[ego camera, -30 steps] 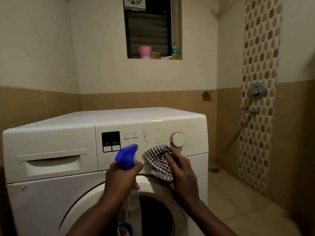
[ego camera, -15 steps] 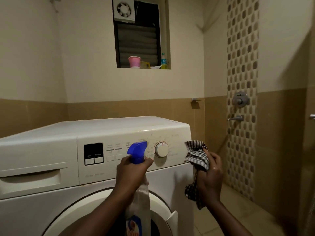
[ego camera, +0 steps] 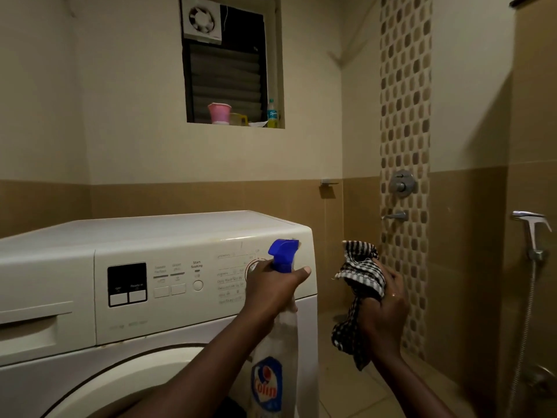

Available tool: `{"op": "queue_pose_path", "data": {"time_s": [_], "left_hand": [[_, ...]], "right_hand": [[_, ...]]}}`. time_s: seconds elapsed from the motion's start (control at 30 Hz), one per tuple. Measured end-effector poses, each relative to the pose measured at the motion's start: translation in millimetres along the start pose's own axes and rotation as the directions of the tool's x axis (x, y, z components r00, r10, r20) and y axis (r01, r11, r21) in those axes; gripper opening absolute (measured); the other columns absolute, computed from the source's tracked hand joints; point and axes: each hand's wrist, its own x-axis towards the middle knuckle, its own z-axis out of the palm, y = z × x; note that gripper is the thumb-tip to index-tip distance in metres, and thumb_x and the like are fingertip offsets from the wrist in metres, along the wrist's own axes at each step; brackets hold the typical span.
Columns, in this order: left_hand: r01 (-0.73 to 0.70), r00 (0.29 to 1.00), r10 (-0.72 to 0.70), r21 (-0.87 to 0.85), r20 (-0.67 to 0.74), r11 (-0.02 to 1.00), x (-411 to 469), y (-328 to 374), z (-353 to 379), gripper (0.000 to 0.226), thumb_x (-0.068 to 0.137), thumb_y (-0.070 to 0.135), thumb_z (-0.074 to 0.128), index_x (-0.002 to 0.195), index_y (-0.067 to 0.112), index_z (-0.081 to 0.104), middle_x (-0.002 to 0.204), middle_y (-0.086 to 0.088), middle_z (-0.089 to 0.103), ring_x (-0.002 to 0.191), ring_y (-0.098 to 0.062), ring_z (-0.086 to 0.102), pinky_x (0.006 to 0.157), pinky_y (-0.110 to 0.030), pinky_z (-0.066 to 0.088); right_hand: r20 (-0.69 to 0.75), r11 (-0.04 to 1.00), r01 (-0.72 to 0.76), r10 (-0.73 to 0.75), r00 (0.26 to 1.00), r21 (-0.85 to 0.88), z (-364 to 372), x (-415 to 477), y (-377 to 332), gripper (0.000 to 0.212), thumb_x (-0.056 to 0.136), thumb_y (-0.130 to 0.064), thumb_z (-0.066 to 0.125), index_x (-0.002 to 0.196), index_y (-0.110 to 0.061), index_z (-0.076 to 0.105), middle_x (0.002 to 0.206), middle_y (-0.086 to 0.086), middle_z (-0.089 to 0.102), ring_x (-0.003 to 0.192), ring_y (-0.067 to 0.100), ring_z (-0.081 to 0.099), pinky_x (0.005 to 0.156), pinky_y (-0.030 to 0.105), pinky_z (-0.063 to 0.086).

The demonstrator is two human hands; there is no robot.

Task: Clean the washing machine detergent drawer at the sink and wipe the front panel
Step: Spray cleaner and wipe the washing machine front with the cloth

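A white front-loading washing machine [ego camera: 168,236] fills the lower left, with its control panel [ego camera: 180,285] facing me and the closed detergent drawer [ego camera: 33,324] at the left edge. My left hand [ego camera: 271,294] grips a clear spray bottle [ego camera: 275,357] with a blue trigger head, held in front of the panel's dial. My right hand [ego camera: 385,309] holds a bunched black-and-white checked cloth [ego camera: 358,282] off the machine's right corner, in the air.
A window ledge [ego camera: 235,123] above carries a pink cup and a small bottle. Shower taps [ego camera: 399,182] sit on the mosaic strip at right. A hand sprayer with hose [ego camera: 532,233] hangs on the right wall. Tiled floor [ego camera: 355,387] lies beside the machine.
My right hand has lifted the cloth off the panel and moved it right, past the machine's corner. My left hand and the bottle have shifted right along the panel, over the dial. The view has turned right.
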Motion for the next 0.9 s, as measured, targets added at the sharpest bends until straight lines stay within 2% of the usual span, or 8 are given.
{"op": "queue_pose_path", "data": {"time_s": [0.17, 0.27, 0.43, 0.5, 0.63, 0.73, 0.8, 0.9], "left_hand": [[0.098, 0.992, -0.096, -0.013, 0.078, 0.995, -7, -14, 0, 0.035, 0.082, 0.034, 0.075, 0.103, 0.015, 0.054, 0.085, -0.005, 0.065, 0.060, -0.017, 0.064, 0.069, -0.037, 0.059], [0.163, 0.985, -0.162, 0.000, 0.065, 0.987, -19, -30, -10, 0.033, 0.080, 0.031, 0.077, 0.100, 0.016, 0.054, 0.089, -0.008, 0.065, 0.065, -0.019, 0.064, 0.069, -0.042, 0.060], [0.227, 0.974, -0.227, 0.007, -0.017, 0.974, -41, -53, -35, 0.040, 0.078, 0.031, 0.079, 0.105, 0.011, 0.057, 0.092, -0.009, 0.065, 0.061, -0.020, 0.064, 0.052, -0.028, 0.051], [0.222, 0.974, -0.223, -0.010, -0.036, 0.975, -46, -57, -46, 0.039, 0.078, 0.031, 0.079, 0.103, 0.010, 0.058, 0.083, -0.012, 0.066, 0.049, -0.018, 0.062, 0.051, -0.027, 0.048], [0.202, 0.973, -0.204, -0.022, -0.111, 0.979, -49, -56, -65, 0.030, 0.080, 0.029, 0.076, 0.096, 0.012, 0.058, 0.066, -0.011, 0.065, 0.042, -0.013, 0.059, 0.053, -0.026, 0.044], [0.173, 0.970, -0.173, -0.012, -0.174, 0.985, -52, -53, -76, 0.025, 0.081, 0.028, 0.075, 0.086, 0.016, 0.053, 0.065, -0.011, 0.064, 0.043, -0.011, 0.059, 0.052, -0.022, 0.040], [0.161, 0.970, -0.162, -0.022, -0.180, 0.987, -54, -53, -84, 0.024, 0.081, 0.027, 0.076, 0.084, 0.014, 0.056, 0.060, -0.016, 0.063, 0.050, -0.020, 0.061, 0.057, -0.027, 0.044], [0.169, 0.968, -0.171, -0.027, -0.183, 0.985, -58, -56, -95, 0.022, 0.082, 0.026, 0.075, 0.085, 0.011, 0.059, 0.058, -0.018, 0.064, 0.054, -0.025, 0.062, 0.065, -0.032, 0.050]], "right_hand": [[0.004, 0.999, 0.006, -0.006, 1.000, 0.035, 7, 11, -10, 0.068, 0.065, -0.009, 0.037, 0.131, -0.003, 0.055, 0.125, 0.009, 0.052, 0.108, 0.014, 0.047, 0.094, 0.029, 0.041], [0.007, 0.998, -0.036, 0.036, 0.999, 0.053, 19, 17, -13, 0.066, 0.069, -0.012, 0.038, 0.133, -0.005, 0.052, 0.128, 0.008, 0.048, 0.109, 0.011, 0.044, 0.096, 0.029, 0.039], [0.216, 0.998, 0.052, -0.046, 0.975, -0.024, 58, 12, -7, 0.065, 0.078, 0.005, 0.047, 0.142, -0.008, 0.044, 0.141, 0.009, 0.042, 0.122, 0.014, 0.043, 0.098, 0.021, 0.034], [0.315, 0.993, 0.105, -0.082, 0.946, -0.058, 77, -9, -2, 0.074, 0.076, 0.003, 0.044, 0.148, -0.015, 0.035, 0.153, 0.007, 0.032, 0.136, 0.014, 0.031, 0.109, 0.026, 0.030], [0.295, 0.991, 0.067, -0.031, 0.955, -0.115, 103, -90, 8, 0.085, 0.073, -0.016, 0.042, 0.153, -0.024, 0.015, 0.162, 0.002, 0.009, 0.149, 0.015, 0.000, 0.120, 0.043, 0.014], [0.376, 0.967, 0.204, -0.136, 0.917, -0.149, 104, -129, 17, 0.081, 0.075, -0.033, 0.044, 0.152, -0.017, 0.025, 0.162, 0.003, 0.010, 0.149, 0.019, 0.004, 0.117, 0.049, 0.023], [0.375, 0.948, 0.236, -0.144, 0.916, -0.212, 104, -117, 22, 0.078, 0.074, -0.028, 0.046, 0.150, -0.013, 0.031, 0.161, 0.001, 0.011, 0.148, 0.020, 0.007, 0.115, 0.049, 0.027], [0.252, 0.961, 0.101, -0.034, 0.967, -0.257, 102, -72, 20, 0.078, 0.074, -0.023, 0.037, 0.152, -0.015, 0.026, 0.161, 0.003, 0.013, 0.148, 0.021, 0.011, 0.118, 0.044, 0.020]]}}
